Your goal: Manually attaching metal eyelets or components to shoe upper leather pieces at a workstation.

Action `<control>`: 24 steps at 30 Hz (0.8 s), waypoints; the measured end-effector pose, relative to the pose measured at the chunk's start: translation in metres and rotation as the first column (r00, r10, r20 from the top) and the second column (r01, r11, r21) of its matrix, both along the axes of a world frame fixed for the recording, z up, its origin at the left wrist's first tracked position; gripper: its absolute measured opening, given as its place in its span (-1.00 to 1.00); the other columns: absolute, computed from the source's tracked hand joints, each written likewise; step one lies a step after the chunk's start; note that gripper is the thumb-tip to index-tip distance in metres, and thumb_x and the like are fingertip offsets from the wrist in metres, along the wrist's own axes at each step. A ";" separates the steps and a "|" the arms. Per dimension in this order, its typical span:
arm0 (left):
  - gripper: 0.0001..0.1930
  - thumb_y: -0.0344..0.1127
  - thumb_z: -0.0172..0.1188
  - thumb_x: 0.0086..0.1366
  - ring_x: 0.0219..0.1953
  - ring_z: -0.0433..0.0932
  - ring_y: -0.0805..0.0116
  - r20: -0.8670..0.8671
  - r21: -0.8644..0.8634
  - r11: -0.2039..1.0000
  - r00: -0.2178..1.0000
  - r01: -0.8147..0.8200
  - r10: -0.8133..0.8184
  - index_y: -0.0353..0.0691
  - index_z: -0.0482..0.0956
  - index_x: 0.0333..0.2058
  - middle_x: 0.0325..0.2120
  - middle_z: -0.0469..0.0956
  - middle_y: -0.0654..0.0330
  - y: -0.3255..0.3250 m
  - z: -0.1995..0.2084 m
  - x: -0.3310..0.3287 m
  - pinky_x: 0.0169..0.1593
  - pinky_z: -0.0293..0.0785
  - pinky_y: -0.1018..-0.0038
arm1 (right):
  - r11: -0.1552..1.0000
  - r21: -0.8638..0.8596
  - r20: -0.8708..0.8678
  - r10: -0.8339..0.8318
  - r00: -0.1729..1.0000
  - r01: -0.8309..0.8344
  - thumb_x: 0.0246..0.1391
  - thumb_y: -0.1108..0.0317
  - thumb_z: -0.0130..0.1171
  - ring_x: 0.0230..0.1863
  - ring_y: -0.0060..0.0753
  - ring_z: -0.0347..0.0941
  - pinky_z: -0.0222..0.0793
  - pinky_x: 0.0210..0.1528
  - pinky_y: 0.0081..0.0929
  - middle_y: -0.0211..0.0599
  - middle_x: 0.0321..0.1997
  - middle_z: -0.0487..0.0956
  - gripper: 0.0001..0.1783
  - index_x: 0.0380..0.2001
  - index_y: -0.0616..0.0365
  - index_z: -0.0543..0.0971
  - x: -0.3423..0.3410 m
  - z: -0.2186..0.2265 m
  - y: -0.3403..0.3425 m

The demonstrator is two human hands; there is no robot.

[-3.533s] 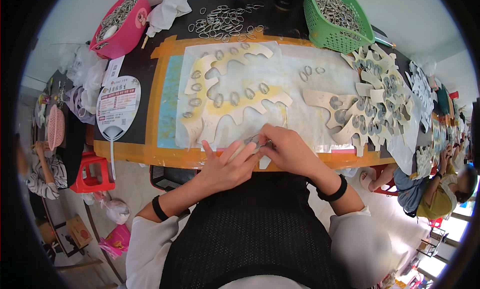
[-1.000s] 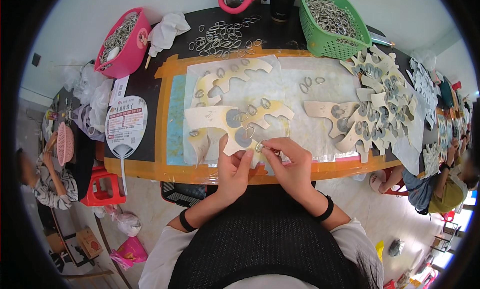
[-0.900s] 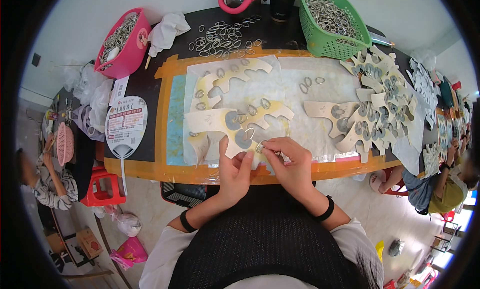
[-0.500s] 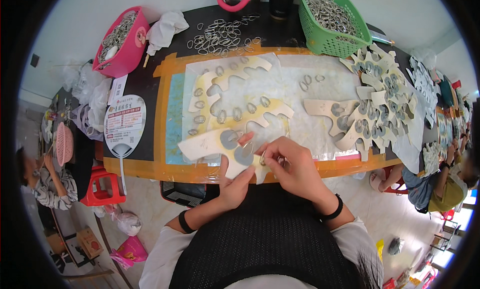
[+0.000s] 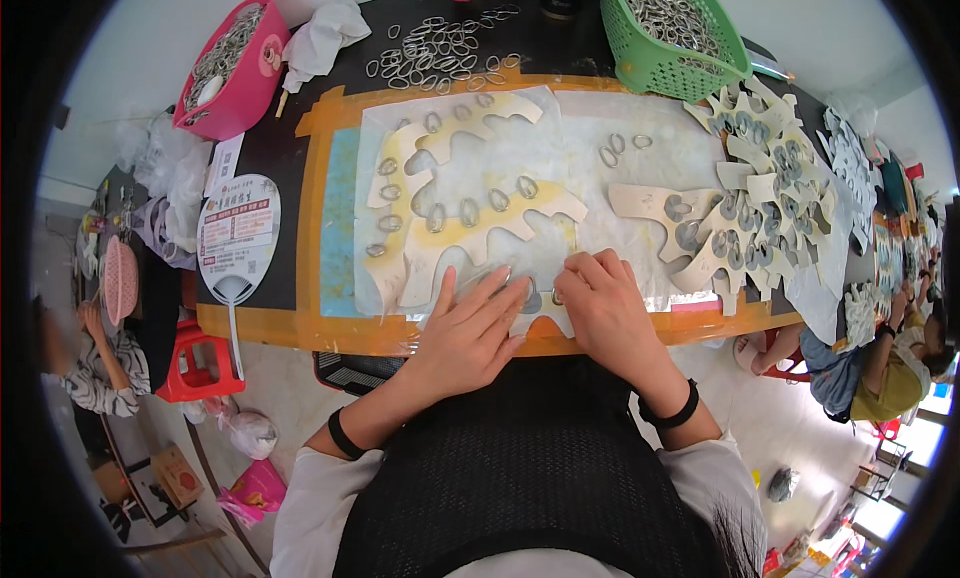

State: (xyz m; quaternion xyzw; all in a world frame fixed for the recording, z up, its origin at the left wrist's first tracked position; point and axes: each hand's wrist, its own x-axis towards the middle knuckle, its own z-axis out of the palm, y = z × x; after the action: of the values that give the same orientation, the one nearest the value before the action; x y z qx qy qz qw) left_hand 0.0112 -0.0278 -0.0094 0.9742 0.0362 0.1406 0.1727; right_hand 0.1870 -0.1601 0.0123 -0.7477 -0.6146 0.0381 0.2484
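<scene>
A cream cut-out piece (image 5: 532,324) with grey patches lies at the table's near edge, mostly covered by my hands. My left hand (image 5: 465,323) rests flat over its left part, fingers stretched out. My right hand (image 5: 612,306) is closed, its bent fingertips pressed down at the piece's right part, where an oval metal ring (image 5: 557,297) shows against them. Another ring shows by the left fingertips. Just beyond, a larger cream cut-out (image 5: 412,268) lies on white sheeting, with yellowish smears and several oval rings set along it.
Loose rings (image 5: 440,53) lie at the back, between a pink basket (image 5: 262,83) and a green basket (image 5: 680,76) full of rings. More cut-outs with grey patches (image 5: 765,213) are heaped at right. A paper fan (image 5: 238,240) lies left. People sit at both sides.
The cream piece held up in both hands has come down onto the table. My left hand has gone from gripping its edge to lying flat on it; my right hand now presses down.
</scene>
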 end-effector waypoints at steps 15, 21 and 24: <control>-0.32 -0.34 0.11 0.24 0.39 0.07 0.04 0.026 -0.497 0.865 0.995 -0.070 0.095 -0.31 0.09 0.30 0.27 0.25 0.00 0.015 0.003 -0.005 0.36 -0.51 -0.15 | 0.998 0.043 -0.001 0.038 0.999 -0.038 -0.20 0.52 0.16 -0.23 -0.24 0.32 0.18 -0.16 -0.33 -0.42 -0.39 0.43 -0.86 -0.47 0.08 0.48 0.011 -0.002 0.000; -0.29 -0.39 0.29 0.14 0.29 0.25 0.04 0.092 -0.381 0.924 0.995 -0.009 0.047 -0.31 0.15 0.22 0.09 0.47 0.06 -0.005 0.004 0.031 0.38 -0.41 -0.13 | 0.994 0.022 -0.003 0.104 0.995 -0.104 -0.21 0.51 0.17 -0.31 -0.26 0.30 0.17 -0.20 -0.34 -0.38 -0.46 0.38 -0.87 -0.49 0.11 0.48 0.015 -0.005 0.001; -0.34 -0.38 0.33 0.10 0.21 0.33 0.11 0.048 -0.463 0.884 0.994 -0.063 0.096 -0.29 0.23 0.16 -0.05 0.57 0.17 -0.009 -0.011 0.047 0.37 -0.34 -0.15 | 0.991 0.024 -0.043 0.136 0.990 -0.135 -0.17 0.52 0.17 -0.35 -0.25 0.30 0.16 -0.25 -0.36 -0.37 -0.44 0.41 -0.86 -0.45 0.12 0.50 0.018 -0.008 -0.001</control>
State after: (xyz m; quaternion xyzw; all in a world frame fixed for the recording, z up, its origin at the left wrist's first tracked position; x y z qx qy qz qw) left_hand 0.0582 -0.0364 -0.0203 0.8975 0.1022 0.1689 0.3943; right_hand 0.2047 -0.1606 0.0047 -0.7006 -0.6587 0.0651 0.2665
